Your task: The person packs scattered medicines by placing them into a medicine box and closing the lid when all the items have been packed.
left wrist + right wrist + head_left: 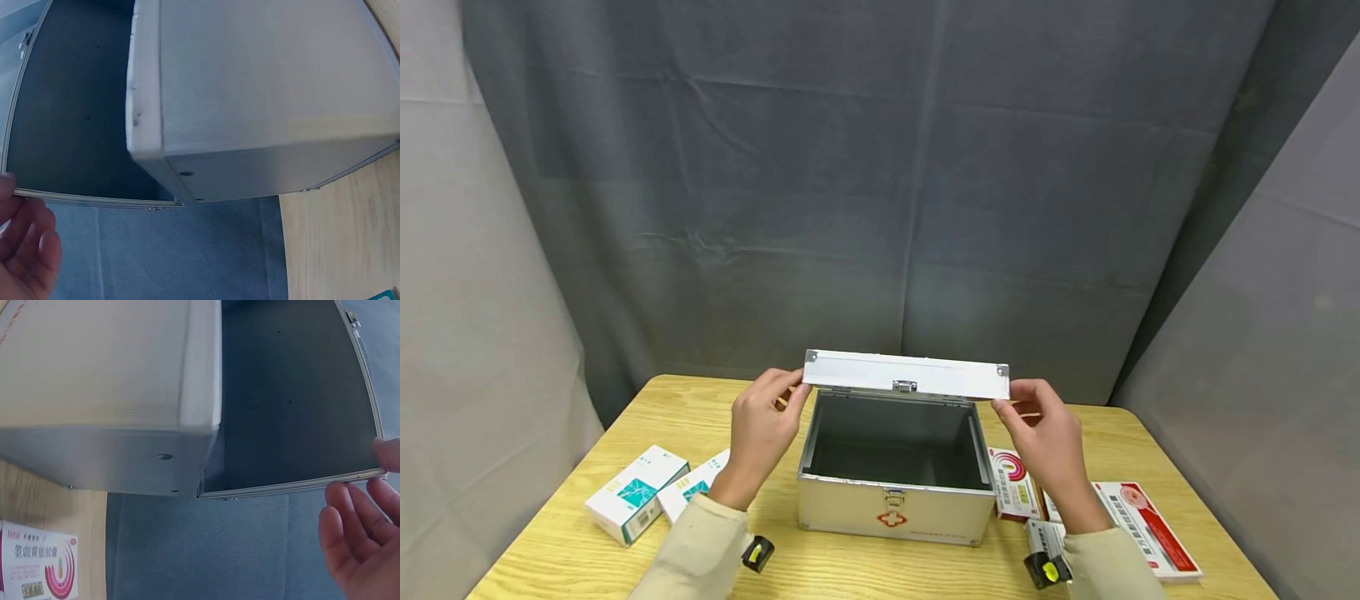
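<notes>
A silver metal first-aid box (842,506) with a red cross on its front stands on the table, and its dark inside shows. Its hinged lid (865,369) is raised, with the front edge and latch toward me. My left hand (767,429) pinches the lid's left front corner between thumb and fingers. At the opposite corner my right hand (1051,442) pinches the lid the same way. Both wrist views show the lid's dark inner face (75,106) and the fingertips at its rim (350,477).
Two white-and-teal medicine boxes (638,492) lie left of the first-aid box. On the right are a medicine box with pink rings (1015,487), a larger red-and-white box (1150,529) and a small box (1045,537), partly hidden by the right arm. A grey curtain (880,208) hangs behind the table.
</notes>
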Demonstrator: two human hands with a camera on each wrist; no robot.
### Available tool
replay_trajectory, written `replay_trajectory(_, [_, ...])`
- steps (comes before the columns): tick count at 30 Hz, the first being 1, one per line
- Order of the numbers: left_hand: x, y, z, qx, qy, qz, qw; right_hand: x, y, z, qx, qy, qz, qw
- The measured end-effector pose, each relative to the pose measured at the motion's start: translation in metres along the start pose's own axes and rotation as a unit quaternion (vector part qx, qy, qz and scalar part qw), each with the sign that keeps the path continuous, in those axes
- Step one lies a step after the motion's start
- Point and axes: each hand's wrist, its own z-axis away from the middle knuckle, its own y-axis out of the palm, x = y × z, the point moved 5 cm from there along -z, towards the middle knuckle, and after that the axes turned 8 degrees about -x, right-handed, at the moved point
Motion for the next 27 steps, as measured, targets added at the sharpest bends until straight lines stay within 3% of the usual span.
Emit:
replay_trajectory(7, [-0.001,0.006,-0.007,0.013,-0.012,-0.010,0.9998,-0.001,0.000,-0.009,0.012,0.020,-0.008,1.000])
replay_trajectory(20, [0.000,0.012,-0.013,0.011,-0.028,-0.006,0.9995,-0.001,0.000,-0.019,0.023,-0.006,0.013,1.000])
replay_trajectory(27, [-0.001,0.014,-0.015,0.002,-0.020,-0.009,0.9997,0.001,0.000,-0.025,0.026,-0.015,0.022,0.999])
